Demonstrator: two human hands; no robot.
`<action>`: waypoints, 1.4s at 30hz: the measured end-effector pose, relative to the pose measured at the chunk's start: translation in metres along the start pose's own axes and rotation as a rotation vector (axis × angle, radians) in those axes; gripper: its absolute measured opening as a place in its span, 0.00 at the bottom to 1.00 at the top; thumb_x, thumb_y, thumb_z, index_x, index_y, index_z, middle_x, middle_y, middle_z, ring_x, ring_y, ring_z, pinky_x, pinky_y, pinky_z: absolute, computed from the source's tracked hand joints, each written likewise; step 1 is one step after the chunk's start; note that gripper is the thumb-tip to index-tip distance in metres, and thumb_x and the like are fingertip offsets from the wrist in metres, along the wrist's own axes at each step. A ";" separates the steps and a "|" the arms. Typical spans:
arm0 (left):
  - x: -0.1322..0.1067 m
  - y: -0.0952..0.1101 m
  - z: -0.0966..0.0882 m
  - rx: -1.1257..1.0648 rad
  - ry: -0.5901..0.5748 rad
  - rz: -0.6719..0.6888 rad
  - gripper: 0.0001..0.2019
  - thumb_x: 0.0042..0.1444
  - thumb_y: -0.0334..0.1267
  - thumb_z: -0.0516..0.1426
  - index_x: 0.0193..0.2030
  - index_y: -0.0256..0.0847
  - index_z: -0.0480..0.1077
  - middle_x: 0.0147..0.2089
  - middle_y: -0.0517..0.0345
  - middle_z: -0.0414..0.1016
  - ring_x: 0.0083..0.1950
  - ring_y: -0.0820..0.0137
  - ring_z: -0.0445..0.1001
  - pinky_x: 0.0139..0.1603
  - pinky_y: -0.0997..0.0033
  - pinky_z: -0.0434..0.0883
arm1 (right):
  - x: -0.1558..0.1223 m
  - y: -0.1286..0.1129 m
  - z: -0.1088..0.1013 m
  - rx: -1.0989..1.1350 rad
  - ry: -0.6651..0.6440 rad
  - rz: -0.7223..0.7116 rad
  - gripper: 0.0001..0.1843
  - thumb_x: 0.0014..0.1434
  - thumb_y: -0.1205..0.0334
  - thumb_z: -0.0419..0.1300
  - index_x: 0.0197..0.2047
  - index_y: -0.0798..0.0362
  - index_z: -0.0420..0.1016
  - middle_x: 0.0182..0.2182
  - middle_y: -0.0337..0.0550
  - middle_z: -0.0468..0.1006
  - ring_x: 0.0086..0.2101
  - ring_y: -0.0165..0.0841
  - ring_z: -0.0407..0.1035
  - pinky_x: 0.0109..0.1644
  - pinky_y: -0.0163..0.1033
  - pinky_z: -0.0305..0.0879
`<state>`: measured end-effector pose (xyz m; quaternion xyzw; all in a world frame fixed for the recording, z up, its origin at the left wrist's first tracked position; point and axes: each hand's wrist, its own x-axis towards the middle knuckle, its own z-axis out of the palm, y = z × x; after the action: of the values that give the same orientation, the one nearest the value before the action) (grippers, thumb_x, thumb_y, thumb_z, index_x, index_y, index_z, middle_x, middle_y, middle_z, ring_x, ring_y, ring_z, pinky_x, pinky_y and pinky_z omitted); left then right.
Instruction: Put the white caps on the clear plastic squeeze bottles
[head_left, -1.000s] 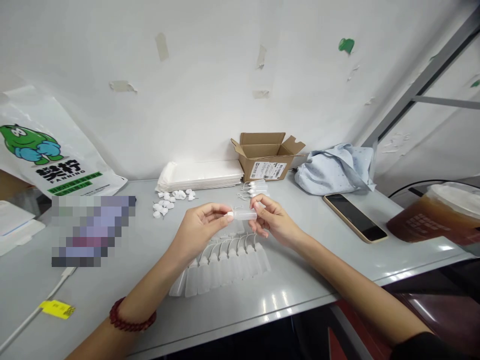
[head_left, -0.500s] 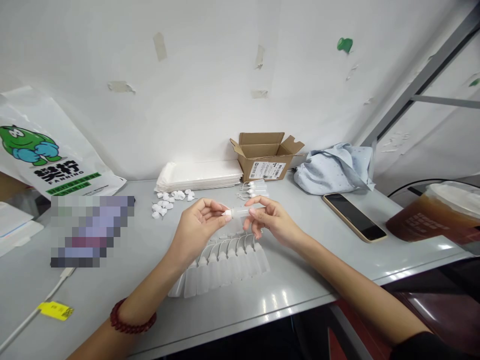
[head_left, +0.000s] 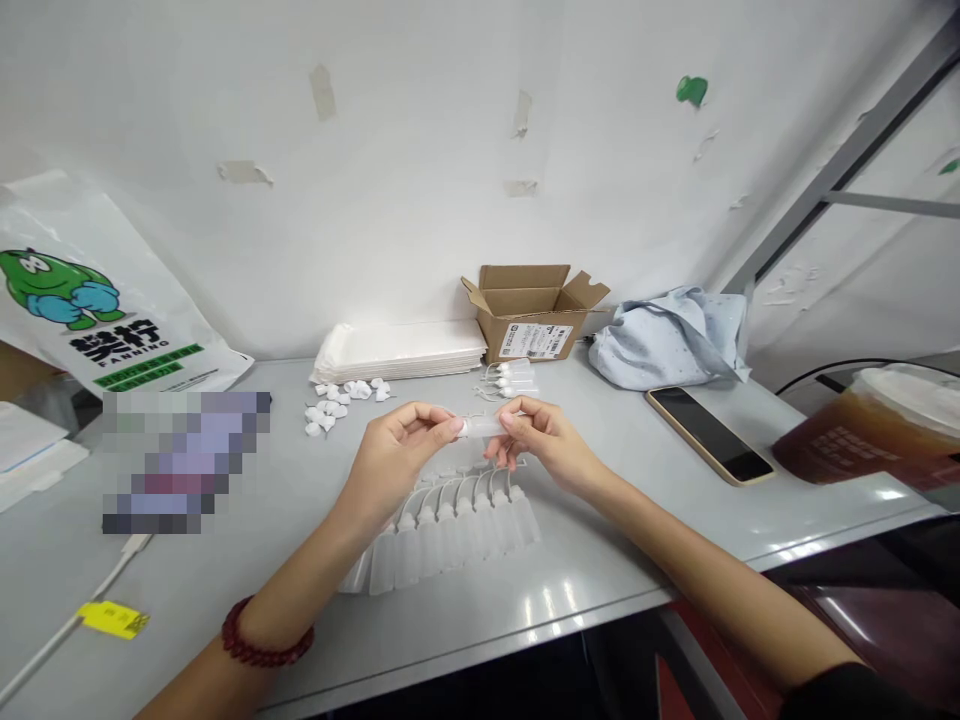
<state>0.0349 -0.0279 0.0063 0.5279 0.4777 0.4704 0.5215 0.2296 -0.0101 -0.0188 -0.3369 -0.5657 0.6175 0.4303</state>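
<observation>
A small translucent squeeze bottle [head_left: 484, 428] lies sideways in the air between my hands, above the grey table [head_left: 600, 585]. My left hand [head_left: 409, 440] pinches its white cap end between thumb and fingers, which cover most of the cap. On the other end, the thumb and forefinger of my right hand [head_left: 551, 440] grip the body. Below them a row of similar bottles [head_left: 446, 540] lies side by side, with thin tubes curving from their white tops. Loose white caps [head_left: 326, 410] are scattered beyond my left hand, and several more bottles [head_left: 519, 378] lie near the box.
At the wall stand a stack of white sheets or bags [head_left: 405, 350] and an open cardboard box [head_left: 529, 330]. To the right are a blue cloth [head_left: 667, 340], a phone [head_left: 709, 435] and a drink cup [head_left: 862, 430]. A printed plastic bag [head_left: 112, 300] and white cable [head_left: 45, 650] occupy the left.
My right hand has shifted slightly left along the bottle, its fingers closing more firmly on the body. My left fingers now cover more of the white cap.
</observation>
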 end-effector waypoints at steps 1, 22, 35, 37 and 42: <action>0.000 0.000 0.000 -0.019 -0.024 -0.044 0.12 0.49 0.44 0.63 0.33 0.37 0.73 0.36 0.56 0.77 0.42 0.67 0.75 0.49 0.67 0.70 | 0.000 0.000 0.000 0.010 -0.002 -0.009 0.15 0.57 0.50 0.60 0.33 0.54 0.65 0.26 0.43 0.80 0.22 0.27 0.71 0.25 0.32 0.66; -0.006 -0.006 0.007 0.268 0.060 0.168 0.10 0.47 0.44 0.63 0.30 0.39 0.72 0.33 0.58 0.76 0.38 0.68 0.75 0.42 0.70 0.73 | 0.001 -0.003 0.001 0.056 0.045 -0.023 0.16 0.56 0.50 0.61 0.31 0.55 0.65 0.22 0.41 0.78 0.19 0.26 0.69 0.23 0.31 0.64; -0.003 -0.002 0.003 0.201 -0.231 -0.043 0.21 0.58 0.52 0.53 0.25 0.36 0.72 0.26 0.57 0.73 0.26 0.72 0.73 0.26 0.75 0.69 | 0.000 -0.003 0.000 0.033 0.036 -0.030 0.16 0.56 0.49 0.61 0.31 0.54 0.65 0.23 0.41 0.78 0.19 0.26 0.68 0.24 0.32 0.65; -0.003 -0.002 0.004 0.187 -0.223 -0.065 0.21 0.57 0.52 0.53 0.26 0.36 0.73 0.26 0.56 0.73 0.27 0.71 0.72 0.26 0.74 0.69 | 0.000 -0.004 -0.001 0.032 0.027 -0.026 0.17 0.56 0.49 0.61 0.31 0.54 0.64 0.23 0.40 0.78 0.19 0.26 0.68 0.24 0.32 0.65; -0.002 0.000 0.004 0.181 -0.220 -0.059 0.21 0.57 0.52 0.53 0.25 0.36 0.72 0.26 0.55 0.72 0.27 0.71 0.72 0.26 0.73 0.69 | -0.001 -0.004 0.000 0.022 0.003 -0.011 0.17 0.56 0.48 0.60 0.30 0.54 0.63 0.22 0.40 0.78 0.18 0.25 0.67 0.23 0.32 0.65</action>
<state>0.0388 -0.0304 0.0058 0.6068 0.4732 0.3491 0.5348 0.2309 -0.0108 -0.0153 -0.3299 -0.5602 0.6209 0.4380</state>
